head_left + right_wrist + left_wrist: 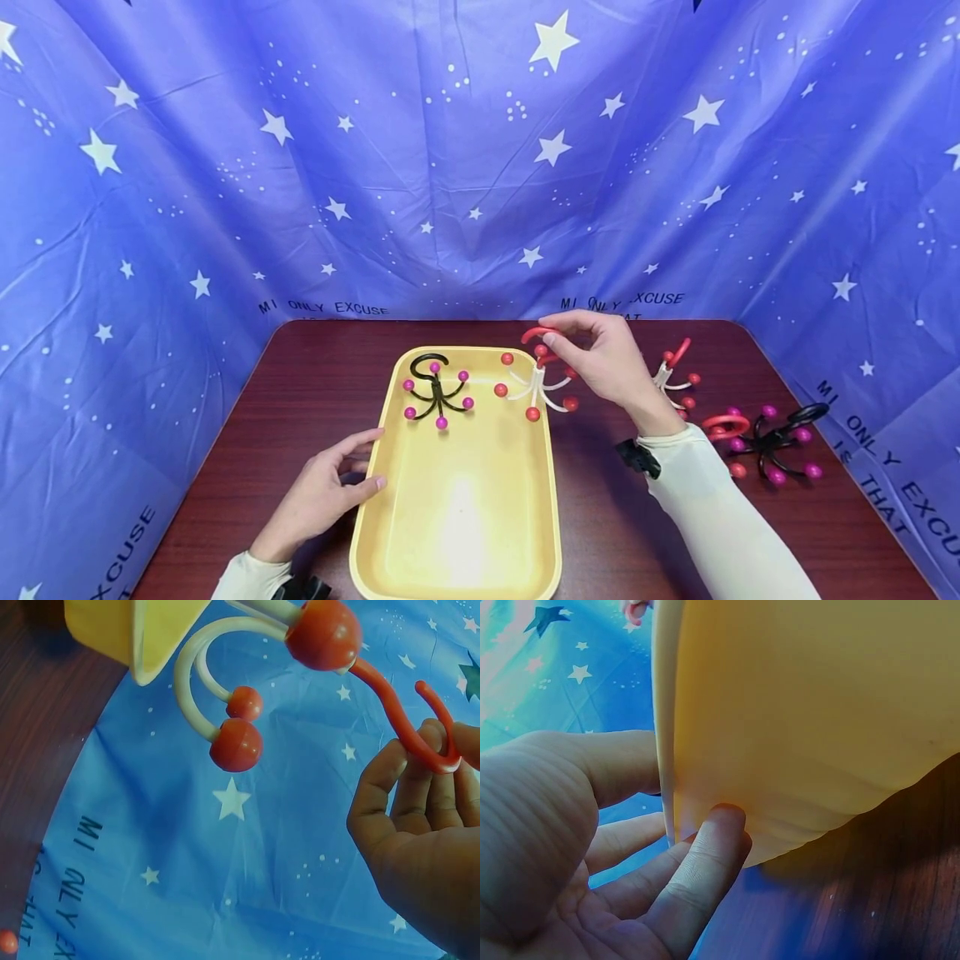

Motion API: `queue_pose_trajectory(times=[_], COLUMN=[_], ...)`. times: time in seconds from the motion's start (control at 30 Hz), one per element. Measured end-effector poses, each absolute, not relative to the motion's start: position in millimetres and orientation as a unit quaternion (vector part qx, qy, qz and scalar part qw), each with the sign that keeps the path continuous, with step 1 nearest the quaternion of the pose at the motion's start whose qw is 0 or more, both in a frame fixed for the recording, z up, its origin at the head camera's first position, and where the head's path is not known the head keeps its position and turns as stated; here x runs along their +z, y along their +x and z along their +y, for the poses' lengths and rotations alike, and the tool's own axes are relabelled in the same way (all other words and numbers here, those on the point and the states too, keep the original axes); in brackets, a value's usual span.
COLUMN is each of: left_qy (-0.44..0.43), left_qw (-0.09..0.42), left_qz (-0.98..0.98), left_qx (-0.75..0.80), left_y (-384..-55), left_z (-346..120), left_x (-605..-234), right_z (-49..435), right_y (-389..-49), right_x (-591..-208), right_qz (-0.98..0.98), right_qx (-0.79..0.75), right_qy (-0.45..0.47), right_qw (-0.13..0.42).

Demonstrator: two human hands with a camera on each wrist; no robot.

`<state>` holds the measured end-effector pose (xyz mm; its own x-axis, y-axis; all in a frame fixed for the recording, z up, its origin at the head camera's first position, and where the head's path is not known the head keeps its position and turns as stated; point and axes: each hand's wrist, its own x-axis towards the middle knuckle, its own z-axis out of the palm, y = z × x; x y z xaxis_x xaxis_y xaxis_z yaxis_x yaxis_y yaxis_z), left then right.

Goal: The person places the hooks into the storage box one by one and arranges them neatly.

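My right hand (pixel 603 362) pinches the red hook of a multi-arm hanging hook (pixel 537 385) with white arms and red ball tips. It hangs over the far right corner of a yellow tray (pixel 557 533). In the right wrist view, thumb and fingers close on the curved red hook (pixel 397 720). My left hand (pixel 318 492) grips the tray's left side, thumb over the rim; in the left wrist view fingers lie on both sides of the tray wall (pixel 817 712). Inside the tray, at its far left, lies a black hanging hook (pixel 438 392) with magenta balls.
Right of the tray on the dark wooden table (pixel 307 367) lie another white hanging hook (pixel 663 377) with red balls, a black one (pixel 767 442) with magenta balls, and a red hook (pixel 726 427) partly behind my right sleeve. A blue star-print curtain (pixel 450 167) surrounds the table.
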<state>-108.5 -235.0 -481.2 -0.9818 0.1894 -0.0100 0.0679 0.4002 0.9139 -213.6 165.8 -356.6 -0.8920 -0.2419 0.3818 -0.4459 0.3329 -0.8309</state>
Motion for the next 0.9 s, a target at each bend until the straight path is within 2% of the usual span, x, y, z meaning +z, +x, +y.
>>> queue_pose_trajectory(times=[0.27, 0.9], left_qy=[0.081, 0.087], left_qw=[0.052, 0.050], left_qz=[0.834, 0.833], left_qx=[0.544, 0.545], left_y=[-108, -108], left_z=[-236, -237], left_x=[-482, -484], right_z=[147, 118], right_y=[-221, -236], right_x=[-362, -386], right_qz=[-0.794, -0.794], right_qx=[0.565, 0.552], right_qy=[0.218, 0.253], right_qw=[0.047, 0.024])
